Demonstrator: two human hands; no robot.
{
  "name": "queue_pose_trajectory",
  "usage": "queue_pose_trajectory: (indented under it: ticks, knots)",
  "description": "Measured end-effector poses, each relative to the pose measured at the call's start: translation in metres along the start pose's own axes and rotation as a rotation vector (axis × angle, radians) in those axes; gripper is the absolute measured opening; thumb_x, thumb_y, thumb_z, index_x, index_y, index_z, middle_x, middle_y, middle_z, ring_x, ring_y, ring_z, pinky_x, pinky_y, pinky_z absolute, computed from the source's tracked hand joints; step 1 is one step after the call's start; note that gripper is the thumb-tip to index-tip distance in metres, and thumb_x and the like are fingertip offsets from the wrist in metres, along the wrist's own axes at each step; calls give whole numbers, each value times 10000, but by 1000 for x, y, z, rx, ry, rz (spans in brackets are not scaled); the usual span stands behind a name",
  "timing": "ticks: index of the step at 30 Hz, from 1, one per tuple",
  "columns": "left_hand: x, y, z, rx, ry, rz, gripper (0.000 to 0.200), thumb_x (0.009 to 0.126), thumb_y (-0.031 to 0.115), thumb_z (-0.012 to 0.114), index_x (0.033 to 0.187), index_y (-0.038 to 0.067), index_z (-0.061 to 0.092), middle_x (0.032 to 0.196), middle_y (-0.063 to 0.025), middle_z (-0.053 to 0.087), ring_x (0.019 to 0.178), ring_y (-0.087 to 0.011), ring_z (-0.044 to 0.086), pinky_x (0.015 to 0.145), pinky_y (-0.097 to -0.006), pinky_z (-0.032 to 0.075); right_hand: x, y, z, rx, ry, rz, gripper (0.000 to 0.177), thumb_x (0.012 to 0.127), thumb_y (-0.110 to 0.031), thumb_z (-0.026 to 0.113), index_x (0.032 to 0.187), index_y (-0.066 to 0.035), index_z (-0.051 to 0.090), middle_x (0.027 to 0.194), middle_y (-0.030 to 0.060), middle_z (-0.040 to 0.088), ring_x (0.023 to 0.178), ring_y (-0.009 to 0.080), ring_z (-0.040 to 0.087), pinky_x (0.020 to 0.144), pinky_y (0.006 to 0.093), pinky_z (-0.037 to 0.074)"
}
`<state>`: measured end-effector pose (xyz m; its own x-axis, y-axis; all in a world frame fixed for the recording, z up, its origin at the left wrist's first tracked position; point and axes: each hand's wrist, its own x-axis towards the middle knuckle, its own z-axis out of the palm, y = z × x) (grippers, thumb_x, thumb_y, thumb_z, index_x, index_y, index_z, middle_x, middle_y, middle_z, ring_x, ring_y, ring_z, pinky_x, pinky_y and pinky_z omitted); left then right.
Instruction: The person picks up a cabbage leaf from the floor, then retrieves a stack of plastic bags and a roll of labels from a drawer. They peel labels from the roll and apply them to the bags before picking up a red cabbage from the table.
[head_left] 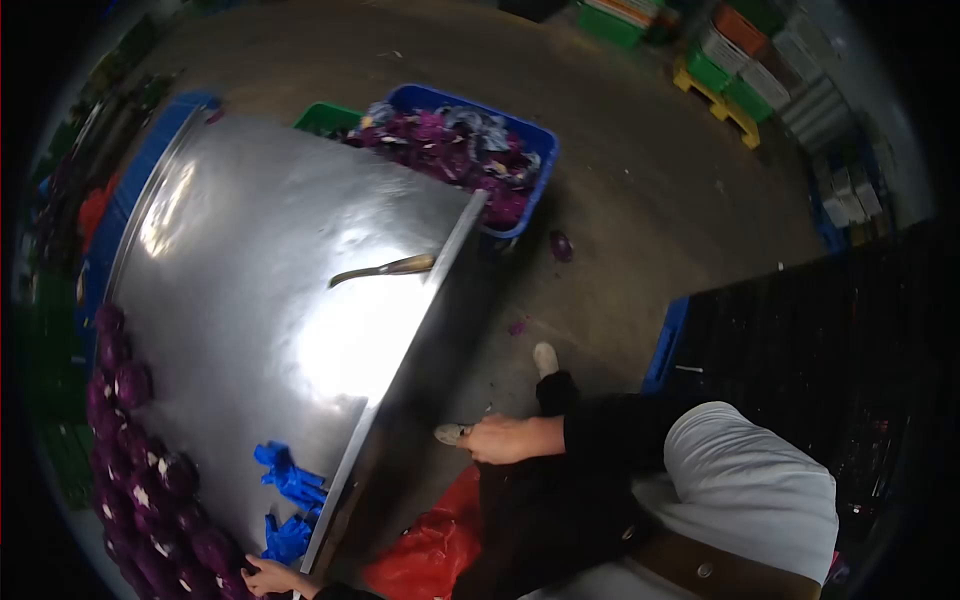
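My left hand (pixel 270 577) is at the lower left by the table's near edge, fingers apart, fingertips right at the purple cabbages (pixel 150 500) heaped along that side. Close to it, crumpled blue gloves (pixel 290 480) lie on the metal table (pixel 230 330). My right hand (pixel 510 440) hangs beside the table with its fingers curled, overlapping a shoe in this view; I cannot tell what, if anything, it holds. Red plastic sheeting (pixel 430 535) shows just below this hand. Farther up the table, a knife (pixel 385 268) with a curved end rests near the edge.
A blue crate (pixel 548 165) full of purple cabbage leaves stands past the table's end, beside a green crate (pixel 325 115). A dropped cabbage piece (pixel 561 246) lies on the floor. Dark stacked crates (pixel 800 340) rise at right; a yellow pallet (pixel 715 105) carries coloured crates.
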<state>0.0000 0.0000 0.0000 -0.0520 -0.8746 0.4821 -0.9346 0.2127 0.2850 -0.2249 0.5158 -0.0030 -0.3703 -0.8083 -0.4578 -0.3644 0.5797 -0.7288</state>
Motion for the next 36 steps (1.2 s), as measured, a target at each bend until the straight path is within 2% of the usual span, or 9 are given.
queue_pose_trajectory:
  ticks: [2,3,7,13,21,26,28,33,36]
  knots:
    - [-10,17,-3,-116,208,413,435,816,304,652,1131,21,551,1183,-212,470,1082,-337,468,858,-432,426,-6,3,-2,17,111,85,237,784,-135,551,990,-22,579,898,182,622,890,360,601,770,444,478]
    - [-57,91,-54,-77,284,485,435,816,304,652,1131,21,551,1183,-212,470,1082,-337,468,858,-432,426,-24,62,-15,131,160,38,236,786,-127,545,993,-19,577,910,176,629,896,353,605,768,446,477]
    - [-233,225,-83,-463,114,790,388,844,175,636,1161,2,493,1183,-179,476,1065,-304,484,874,-417,413,-95,148,-46,340,142,121,284,816,-140,545,1075,-25,563,974,168,628,935,342,597,807,421,472]
    - [-413,371,-93,-725,-1014,657,337,877,39,554,1200,11,462,1124,-104,526,981,-195,539,821,-299,459,-190,274,-84,493,206,410,306,812,-188,569,1078,-41,598,1011,171,628,978,329,590,829,405,463]
    - [-492,486,-61,-701,-1356,705,240,890,59,560,1113,-18,519,1040,-67,568,937,-133,525,840,-253,424,-254,392,-102,624,573,721,261,837,-147,561,1063,-19,594,923,136,659,915,286,623,801,360,473]
    - [-570,554,-53,-713,-1684,537,135,888,67,553,1010,10,544,931,-32,575,859,-112,527,785,-252,440,-253,454,-84,790,776,738,224,835,-99,574,1022,20,603,836,150,662,655,198,664,636,321,509]
    - [-613,584,-55,-641,-1794,683,112,881,61,557,984,17,560,906,-31,582,876,-109,541,785,-248,443,-250,474,-86,908,733,811,231,825,-124,583,1017,-1,615,857,155,661,728,235,656,677,343,498]
    - [-738,596,16,-391,-2218,520,172,880,65,554,1046,22,544,897,-74,624,759,-146,613,674,-232,464,-213,565,-66,1033,879,1012,221,829,-137,580,999,-4,630,853,153,664,704,248,653,686,353,492]
    - [-803,603,71,-128,-2222,483,182,872,103,573,1029,14,547,882,-89,630,731,-165,625,637,-250,480,-178,622,-79,1314,1060,1070,220,838,-132,575,973,38,614,805,132,655,639,207,636,611,320,491]
